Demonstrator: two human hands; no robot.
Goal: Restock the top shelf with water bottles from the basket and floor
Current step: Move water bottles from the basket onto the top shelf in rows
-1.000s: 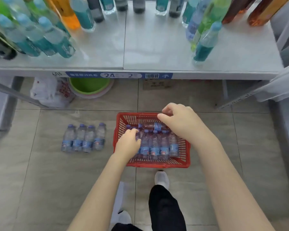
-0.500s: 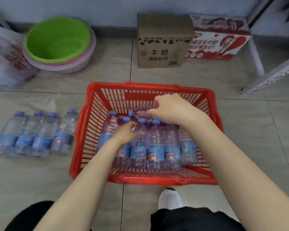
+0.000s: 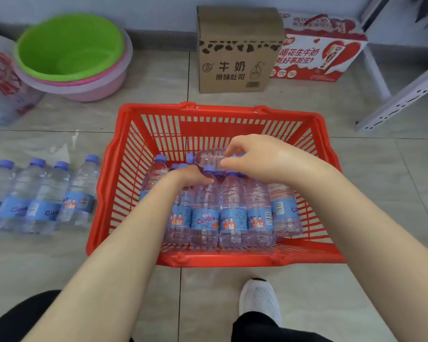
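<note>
**Both hands in the basket, picking bottles**

Nearest me, a white shoe point(image 3: 258, 299) is planted just short of the basket point(image 3: 232, 260). Inside it a row of bottles point(image 3: 232, 215) lies packed side by side, caps pointing away, so the necks come to hand first. The left hand point(image 3: 190, 176) curls its fingers over the necks at the row's left end. The right hand point(image 3: 262, 159) pinches, thumb against bent fingers, a loose bottle point(image 3: 206, 156) lying crosswise on top (the easiest to lift, I judge). The floor bottles point(image 3: 42, 196) lie to the basket's left. The shelf is out of view.
</note>
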